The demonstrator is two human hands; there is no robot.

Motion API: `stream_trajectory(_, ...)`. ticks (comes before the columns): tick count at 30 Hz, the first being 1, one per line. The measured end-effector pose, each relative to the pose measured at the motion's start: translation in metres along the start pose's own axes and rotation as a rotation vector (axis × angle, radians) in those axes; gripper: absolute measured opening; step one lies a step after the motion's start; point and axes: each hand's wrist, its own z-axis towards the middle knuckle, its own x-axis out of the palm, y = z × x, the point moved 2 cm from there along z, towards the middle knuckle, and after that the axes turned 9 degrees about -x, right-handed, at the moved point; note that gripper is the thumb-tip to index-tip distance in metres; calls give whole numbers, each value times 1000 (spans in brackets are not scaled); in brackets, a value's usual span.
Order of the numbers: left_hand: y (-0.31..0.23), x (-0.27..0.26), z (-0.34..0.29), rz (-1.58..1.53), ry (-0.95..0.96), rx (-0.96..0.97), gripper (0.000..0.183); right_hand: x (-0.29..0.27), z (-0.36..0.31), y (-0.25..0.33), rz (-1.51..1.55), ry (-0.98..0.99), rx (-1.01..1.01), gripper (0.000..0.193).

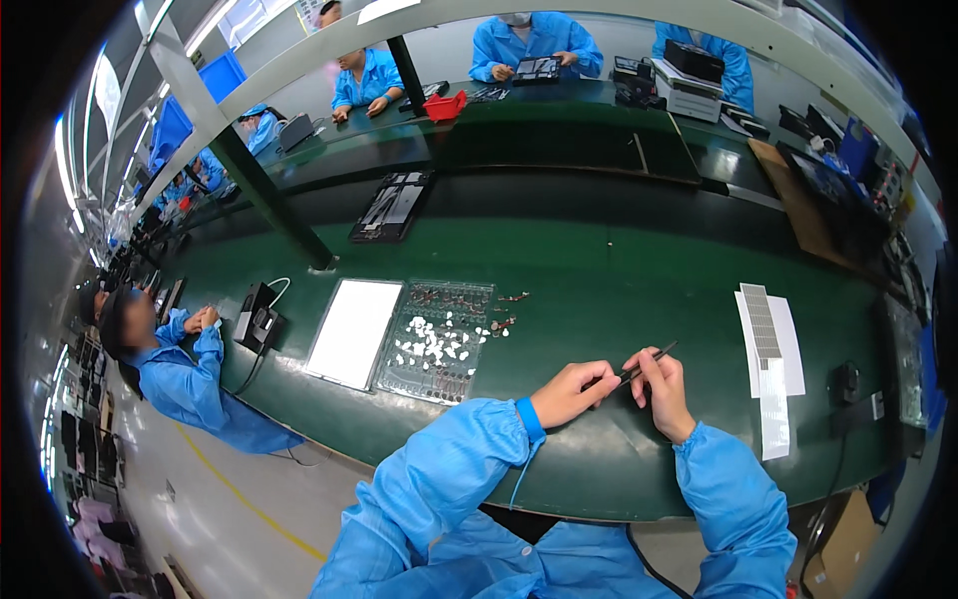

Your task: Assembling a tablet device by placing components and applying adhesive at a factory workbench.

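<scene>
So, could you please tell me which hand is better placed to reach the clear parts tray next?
Left, probably. The left hand lies nearer the clear parts tray, which sits to its left, while the right hand holds the dark tweezers.

I'm looking at a factory assembly line: long green counter [619, 270], workers in blue smocks [190, 384] seated along both sides, parts tray [439, 339], light panel [354, 331], label sheets [768, 344], metal overhead frame [249, 170].

At lower centre, the left hand [571, 391] and right hand [663, 391] meet over the green table [619, 270], gripping dark tweezers [647, 362]; a clear parts tray [437, 339] lies to their left
</scene>
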Motion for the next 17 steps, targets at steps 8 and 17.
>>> stream_trajectory(8, 14, 6, 1, -127, 57, 36, 24, -3, -3, -1, 47, -34, -3, 36)
stream_trajectory(17, 16, 5, 4, -351, 125, 45, 20, -13, 1, -8, 221, 71, 29, 35)
